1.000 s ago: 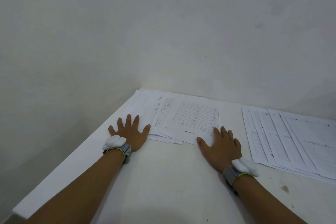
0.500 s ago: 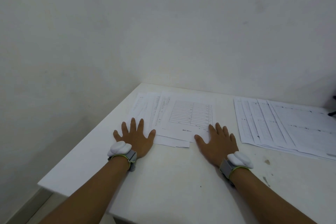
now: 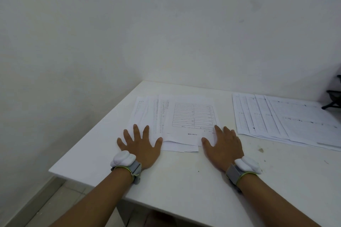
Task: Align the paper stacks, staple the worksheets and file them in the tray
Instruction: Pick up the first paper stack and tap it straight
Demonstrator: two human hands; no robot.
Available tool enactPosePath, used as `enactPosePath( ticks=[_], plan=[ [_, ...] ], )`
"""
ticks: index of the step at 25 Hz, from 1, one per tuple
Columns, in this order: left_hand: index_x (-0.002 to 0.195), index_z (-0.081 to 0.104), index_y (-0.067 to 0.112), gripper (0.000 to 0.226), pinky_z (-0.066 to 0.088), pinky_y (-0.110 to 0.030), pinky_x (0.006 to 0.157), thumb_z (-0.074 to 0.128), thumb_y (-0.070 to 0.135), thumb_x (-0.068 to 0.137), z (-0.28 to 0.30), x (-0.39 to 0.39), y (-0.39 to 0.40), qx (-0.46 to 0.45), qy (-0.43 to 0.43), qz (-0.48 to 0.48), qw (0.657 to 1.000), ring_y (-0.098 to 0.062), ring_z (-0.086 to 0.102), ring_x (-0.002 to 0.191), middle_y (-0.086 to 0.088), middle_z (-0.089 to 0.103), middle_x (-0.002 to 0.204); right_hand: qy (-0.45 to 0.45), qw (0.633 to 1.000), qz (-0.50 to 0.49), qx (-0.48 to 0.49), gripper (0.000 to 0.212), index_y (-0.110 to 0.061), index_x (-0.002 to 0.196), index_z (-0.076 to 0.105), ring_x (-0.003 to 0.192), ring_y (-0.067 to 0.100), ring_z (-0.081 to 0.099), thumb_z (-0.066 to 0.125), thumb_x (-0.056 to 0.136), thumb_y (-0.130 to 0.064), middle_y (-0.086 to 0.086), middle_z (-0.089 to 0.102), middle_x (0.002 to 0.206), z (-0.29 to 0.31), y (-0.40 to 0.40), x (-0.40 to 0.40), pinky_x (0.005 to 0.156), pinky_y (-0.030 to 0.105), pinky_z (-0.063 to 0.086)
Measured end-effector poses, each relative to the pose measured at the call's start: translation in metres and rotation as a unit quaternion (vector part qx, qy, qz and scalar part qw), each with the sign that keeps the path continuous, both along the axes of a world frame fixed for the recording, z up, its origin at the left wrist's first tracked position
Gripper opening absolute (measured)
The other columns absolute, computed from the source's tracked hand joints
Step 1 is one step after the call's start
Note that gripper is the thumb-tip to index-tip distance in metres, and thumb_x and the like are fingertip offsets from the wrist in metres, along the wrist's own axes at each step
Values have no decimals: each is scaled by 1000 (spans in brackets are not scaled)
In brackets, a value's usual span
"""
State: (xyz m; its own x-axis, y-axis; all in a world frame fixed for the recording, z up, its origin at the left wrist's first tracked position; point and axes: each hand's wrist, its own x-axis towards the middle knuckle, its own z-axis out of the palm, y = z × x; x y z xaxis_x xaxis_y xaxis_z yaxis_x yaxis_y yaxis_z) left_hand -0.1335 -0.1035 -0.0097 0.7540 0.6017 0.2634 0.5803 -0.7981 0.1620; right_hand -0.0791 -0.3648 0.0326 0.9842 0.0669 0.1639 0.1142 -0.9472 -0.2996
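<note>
Since a moment ago my view has pulled back and tipped down, so the near left corner of the counter (image 3: 166, 180) and the floor under it now show, while both hands lie flat where they were. My left hand (image 3: 141, 144) rests with fingers spread wide, palm on the counter and fingertips on the left side of the loose stack of worksheets (image 3: 177, 121). My right hand (image 3: 224, 145) lies just as flat, fingers straight, thumb and fingertips on the stack's near right corner. Neither holds anything. These sheets sit toward the far left corner, fanned and skewed, their near edges ragged. A second stack of papers (image 3: 286, 118) lies well apart along the far right side, also fanned out. A dark object (image 3: 334, 97) peeks in at the right edge; I cannot tell what it is, and I see no stapler.

I judge the aligning has barely begun. If I squeeze the sheets together from the sides with flat palms, the top pages could buckle or slide over one another instead of squaring up, and the leftmost page may slip toward the counter's left edge.
</note>
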Motion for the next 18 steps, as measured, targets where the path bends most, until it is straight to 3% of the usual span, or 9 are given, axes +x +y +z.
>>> enactPosePath(
  ticks=[3, 7, 10, 14, 18],
  plan=[
    [138, 44, 40, 93, -7, -57, 108, -4, 85, 72, 3, -13, -13, -3, 2, -5, 1000, -39, 20, 139, -3, 36, 155, 8, 1000, 8, 3, 75, -27, 155, 26, 151, 30, 16, 33, 91, -66, 6, 24, 164, 1, -4, -4, 122, 44, 15],
    [144, 32, 44, 91, -7, -56, 109, -5, 84, 72, 7, -30, -27, 2, 18, -20, 1000, -38, 13, 144, -1, 23, 160, 5, 1000, 9, 13, 69, -27, 153, 33, 151, 29, 18, 33, 92, -61, 4, 27, 163, 1, -6, -10, 123, 43, 15],
    [148, 22, 45, 95, -7, -55, 110, -16, 82, 69, 10, -42, -36, -3, 30, -38, 999, -37, 8, 145, 0, 15, 163, 8, 1000, 16, 18, 69, -26, 152, 36, 151, 28, 20, 32, 93, -60, 4, 28, 163, 1, -10, -15, 122, 43, 15],
    [148, 23, 44, 98, -2, -52, 112, -21, 80, 69, 21, -55, -49, -26, 21, -43, 999, -38, 10, 144, -2, 18, 162, 9, 999, 27, 26, 66, -24, 152, 37, 151, 27, 20, 35, 96, -57, 4, 28, 163, 7, -15, -27, 122, 41, 15],
    [148, 25, 40, 94, 14, -51, 112, -17, 79, 73, 35, -70, -58, -20, 34, -64, 997, -39, 21, 138, -7, 25, 158, 15, 998, 32, 45, 62, -23, 152, 37, 152, 23, 18, 39, 98, -53, 2, 26, 163, 16, -18, -44, 123, 39, 13]
  ],
)
